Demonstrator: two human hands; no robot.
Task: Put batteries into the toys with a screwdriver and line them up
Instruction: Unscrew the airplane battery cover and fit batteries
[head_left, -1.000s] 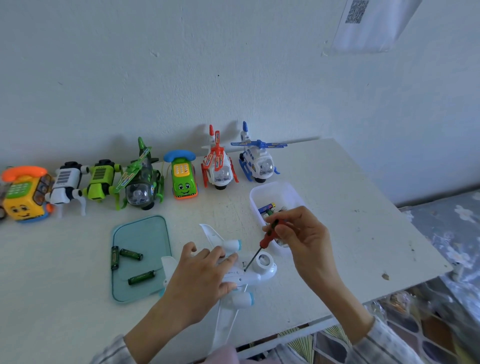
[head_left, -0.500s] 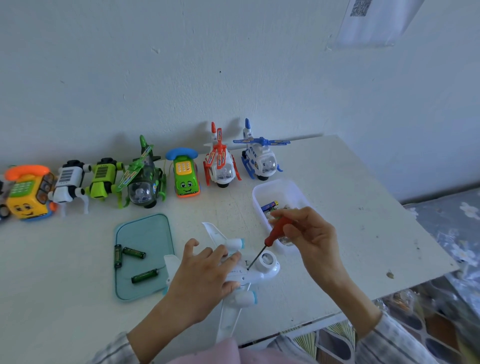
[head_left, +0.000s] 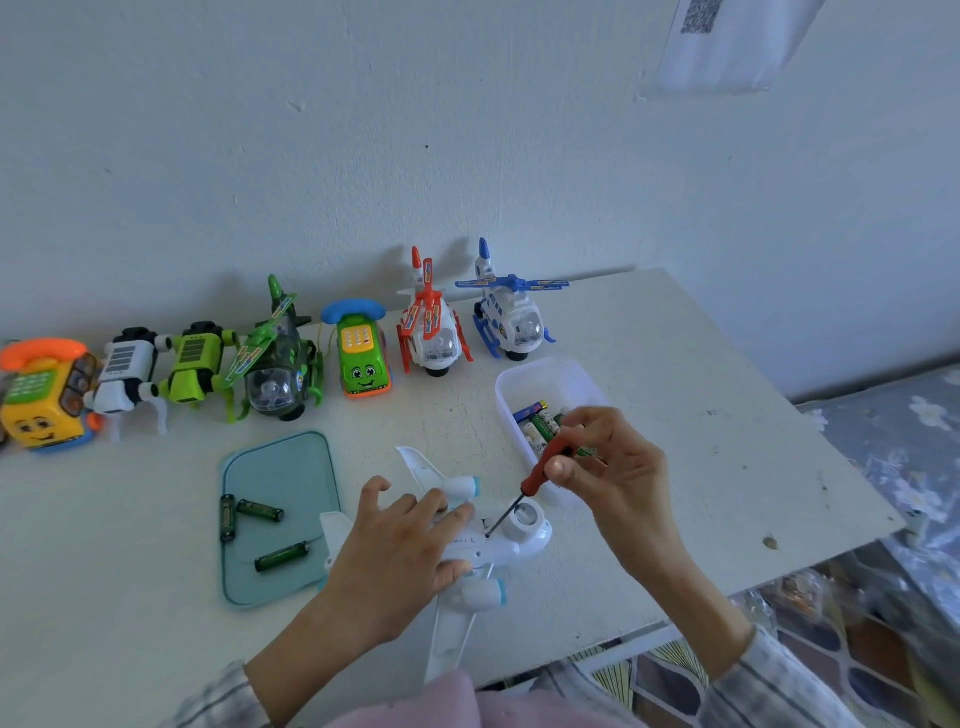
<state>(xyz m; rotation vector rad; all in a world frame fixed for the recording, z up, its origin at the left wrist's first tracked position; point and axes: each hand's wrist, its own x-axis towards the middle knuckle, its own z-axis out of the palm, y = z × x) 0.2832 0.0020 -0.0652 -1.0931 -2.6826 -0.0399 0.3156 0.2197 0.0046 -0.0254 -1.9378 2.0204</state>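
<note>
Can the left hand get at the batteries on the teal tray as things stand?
Probably yes: the left hand rests beside the teal tray, whose batteries lie uncovered, but it must let go of the airplane.

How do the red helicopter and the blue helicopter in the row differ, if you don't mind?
The red helicopter has red-orange rotor and skids; the blue helicopter has blue ones. The red helicopter's blades point front to back; the blue helicopter's spread sideways. Both have white bodies, clear noses and stand upright side by side.

The toy plane (head_left: 511, 543) is glossy white plastic. The screwdriver (head_left: 524, 488) has a red plastic handle and dark metal shaft. The counter (head_left: 675, 415) looks matt, scuffed. The tray (head_left: 280, 467) is smooth translucent teal plastic.
</note>
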